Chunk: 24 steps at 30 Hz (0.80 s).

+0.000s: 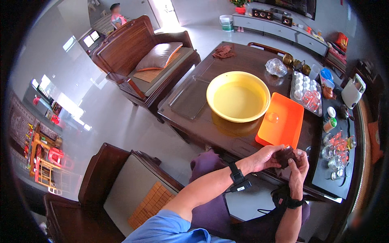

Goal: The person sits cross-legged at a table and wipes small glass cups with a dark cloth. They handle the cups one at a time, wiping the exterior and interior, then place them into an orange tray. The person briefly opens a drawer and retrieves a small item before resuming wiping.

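Observation:
Both my hands meet above the table's near edge, just below an orange plastic tray (281, 121). A dark brown cloth (285, 157) is bunched between them. My left hand (269, 158) grips it from the left, and my right hand (297, 165) pinches it from the right. Something small and shiny shows at the cloth's top; the rest of it is hidden. In the tray lies one small clear glass cup (273, 118). Left of the tray stands a large yellow basin (238, 97) holding liquid.
At right, a dark tea tray (319, 182) bears several glasses (334, 162) and lidded jars. Behind are a tray of white cups (301, 83), a plastic-wrapped bundle (276, 67) and a white appliance (353, 91). A reddish-brown cloth (223, 52) lies at the far corner. A person (117, 16) is beyond the wooden sofa (127, 45).

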Available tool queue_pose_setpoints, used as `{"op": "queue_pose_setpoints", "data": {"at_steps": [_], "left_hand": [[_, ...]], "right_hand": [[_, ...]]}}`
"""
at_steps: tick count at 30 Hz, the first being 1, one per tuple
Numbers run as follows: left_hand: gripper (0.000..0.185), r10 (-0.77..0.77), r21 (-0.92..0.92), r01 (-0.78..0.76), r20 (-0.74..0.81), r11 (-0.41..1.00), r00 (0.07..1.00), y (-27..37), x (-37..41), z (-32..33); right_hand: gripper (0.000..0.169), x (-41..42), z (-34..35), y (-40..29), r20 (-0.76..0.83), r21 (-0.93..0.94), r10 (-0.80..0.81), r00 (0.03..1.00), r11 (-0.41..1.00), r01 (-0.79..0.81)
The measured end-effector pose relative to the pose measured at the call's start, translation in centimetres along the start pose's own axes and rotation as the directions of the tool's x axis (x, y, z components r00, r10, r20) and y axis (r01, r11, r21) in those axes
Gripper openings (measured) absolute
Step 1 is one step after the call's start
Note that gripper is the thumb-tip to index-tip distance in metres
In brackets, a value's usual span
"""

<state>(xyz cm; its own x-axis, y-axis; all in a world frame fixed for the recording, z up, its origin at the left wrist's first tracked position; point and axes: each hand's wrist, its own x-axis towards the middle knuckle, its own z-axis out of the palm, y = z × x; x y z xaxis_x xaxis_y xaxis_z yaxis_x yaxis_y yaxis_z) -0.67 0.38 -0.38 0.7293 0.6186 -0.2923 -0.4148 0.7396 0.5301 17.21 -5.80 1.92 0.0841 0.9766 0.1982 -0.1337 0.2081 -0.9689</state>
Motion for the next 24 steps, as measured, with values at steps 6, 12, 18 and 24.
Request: {"op": "queue_pose_setpoints", "data": {"at_steps": [6, 12, 18, 24], "left_hand": [[0.040, -0.033, 0.002, 0.033, 0.045, 0.999, 0.998, -0.4, 0.7, -1.0], [0.033, -0.023, 0.046, 0.024, -0.021, 0.999, 1.000, -0.3, 0.1, 0.0], [0.025, 0.137, 0.341, -0.107, -0.067, 0.934, 0.988, -0.4, 0.0, 0.4], [0.032, 0.360, 0.539, -0.313, 0.020, 0.782, 0.933, -0.1, -0.7, 1.1]], "right_hand": [[0.033, 0.1, -0.5, 0.1, -0.001, -0.082, -0.026, 1.000, 0.996, 0.026], [0.026, 0.1, 0.1, -0.8, -0.016, 0.016, -0.022, 1.000, 1.000, 0.022], [0.028, 0.5, 0.6, -0.7, -0.118, 0.381, 0.092, 0.989, 0.924, -0.041], [0.027, 0.6, 1.0, -0.2, -0.084, 0.513, 0.134, 0.987, 0.855, -0.073]]}}
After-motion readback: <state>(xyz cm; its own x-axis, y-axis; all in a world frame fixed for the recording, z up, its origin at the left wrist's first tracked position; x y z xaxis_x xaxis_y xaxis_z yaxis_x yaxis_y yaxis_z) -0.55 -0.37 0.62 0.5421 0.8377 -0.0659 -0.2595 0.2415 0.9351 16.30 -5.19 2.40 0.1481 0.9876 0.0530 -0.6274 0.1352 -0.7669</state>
